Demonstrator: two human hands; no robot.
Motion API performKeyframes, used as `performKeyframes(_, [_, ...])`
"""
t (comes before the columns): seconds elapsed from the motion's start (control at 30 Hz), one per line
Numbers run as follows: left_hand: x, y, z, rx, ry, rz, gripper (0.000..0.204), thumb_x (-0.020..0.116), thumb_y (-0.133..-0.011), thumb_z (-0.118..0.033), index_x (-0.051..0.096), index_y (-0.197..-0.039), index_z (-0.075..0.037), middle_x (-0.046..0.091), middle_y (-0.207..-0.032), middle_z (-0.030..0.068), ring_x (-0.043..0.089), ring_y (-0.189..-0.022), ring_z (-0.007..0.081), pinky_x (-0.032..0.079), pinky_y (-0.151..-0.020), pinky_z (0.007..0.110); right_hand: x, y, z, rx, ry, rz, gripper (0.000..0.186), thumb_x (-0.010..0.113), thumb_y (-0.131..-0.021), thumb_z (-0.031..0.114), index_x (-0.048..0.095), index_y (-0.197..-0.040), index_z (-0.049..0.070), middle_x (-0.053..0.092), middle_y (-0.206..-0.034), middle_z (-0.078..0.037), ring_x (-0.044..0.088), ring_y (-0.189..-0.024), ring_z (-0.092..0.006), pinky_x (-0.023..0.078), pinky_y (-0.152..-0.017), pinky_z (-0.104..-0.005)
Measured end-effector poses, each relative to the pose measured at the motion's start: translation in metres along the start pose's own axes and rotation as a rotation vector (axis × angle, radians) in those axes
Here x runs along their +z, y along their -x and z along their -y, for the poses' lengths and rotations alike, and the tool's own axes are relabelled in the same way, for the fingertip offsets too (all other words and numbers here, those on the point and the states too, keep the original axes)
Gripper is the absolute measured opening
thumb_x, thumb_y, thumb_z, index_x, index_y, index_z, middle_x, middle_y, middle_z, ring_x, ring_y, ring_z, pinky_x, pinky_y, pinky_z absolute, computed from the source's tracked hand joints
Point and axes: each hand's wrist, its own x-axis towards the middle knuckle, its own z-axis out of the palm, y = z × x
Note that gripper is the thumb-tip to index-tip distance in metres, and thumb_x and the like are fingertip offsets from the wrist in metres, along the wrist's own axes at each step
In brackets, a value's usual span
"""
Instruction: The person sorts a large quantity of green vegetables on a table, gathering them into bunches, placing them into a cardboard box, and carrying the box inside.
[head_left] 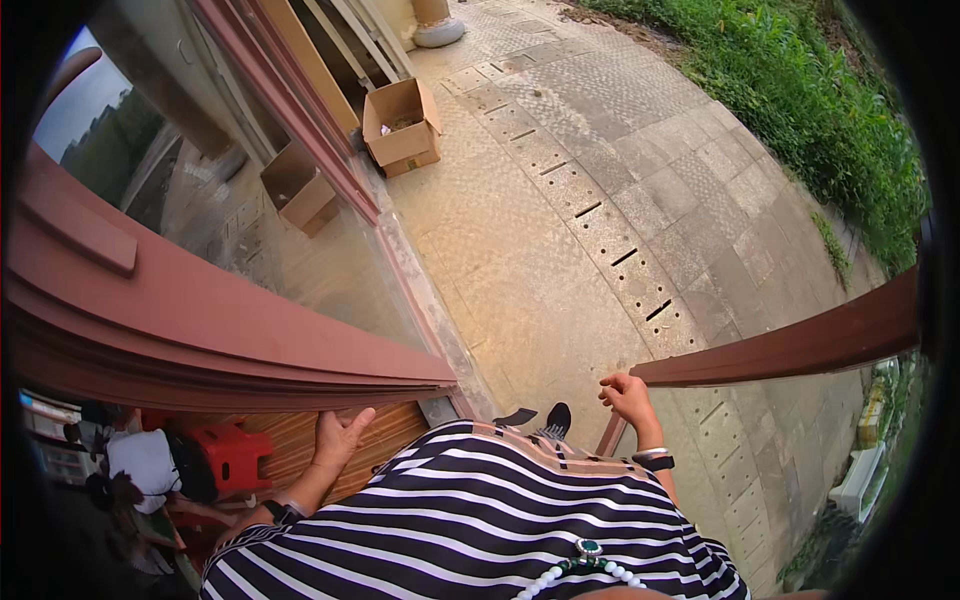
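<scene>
Remotely I see the left hand point(338, 442), thumb and fingers apart, beside the left door point(250, 325), lengthwise toward far left; right hand point(630, 402), its grip I cannot tell, is beside the right door point(780, 347), pointing right.

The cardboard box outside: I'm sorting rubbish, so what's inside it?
Inside the cardboard box, a small pale scrap and some brownish material show, too small to identify. The near wall hides the lower part; anything beneath can't be seen.

Paved ground point(540, 310): an open cardboard box point(405, 160) is resting here, farther off; a dark shoe point(558, 418) is standing nearer.
Wooden floor point(385, 435): brown planks are running indoors.
</scene>
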Motion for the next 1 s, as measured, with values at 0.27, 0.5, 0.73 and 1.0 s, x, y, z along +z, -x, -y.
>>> performKeyframes(0.27, [0.031,0.005,-0.032,-0.312,-0.051,-0.289,0.061,0.078,-0.076,-0.044,0.061,-0.103,0.008,0.065,-0.086,0.0135,0.066,-0.071,0.0169,0.053,-0.046,0.027,-0.087,-0.132,0.060,0.028,0.160,0.246,0.022,0.058,-0.087,0.009,0.065,-0.105,-0.002,0.071,-0.082,-0.010,0.068,-0.069,-0.0153,0.054,-0.057,-0.0283])
performKeyframes(0.5, [0.049,-0.006,-0.033,-0.503,0.110,-0.410,0.045,0.077,-0.080,-0.033,0.063,-0.101,0.005,0.065,-0.087,0.0085,0.062,-0.068,0.0145,0.050,-0.043,0.024,-0.070,-0.271,0.161,-0.143,0.357,0.423,0.019,0.060,-0.084,0.009,0.067,-0.097,-0.002,0.071,-0.077,-0.012,0.069,-0.064,-0.0172,0.055,-0.058,-0.0295])
performKeyframes(0.73, [0.052,-0.025,-0.037,-0.667,0.146,-0.577,0.039,0.075,-0.082,-0.028,0.063,-0.102,0.004,0.065,-0.088,0.0076,0.062,-0.069,0.0147,0.052,-0.051,0.028,-0.022,-0.439,0.252,-0.083,0.656,0.608,0.020,0.060,-0.085,0.012,0.067,-0.100,0.000,0.071,-0.081,-0.010,0.070,-0.068,-0.0173,0.056,-0.054,-0.0302])
performKeyframes(1.0, [0.073,-0.179,-0.065,-0.870,0.350,-0.529,0.038,0.075,-0.083,-0.027,0.063,-0.102,0.004,0.065,-0.088,0.0082,0.062,-0.071,0.0151,0.052,-0.054,0.028,0.027,-0.635,0.358,-0.101,0.909,0.746,0.022,0.055,-0.083,0.013,0.071,-0.096,0.004,0.072,-0.078,-0.011,0.071,-0.066,-0.0192,0.058,-0.058,-0.0331])
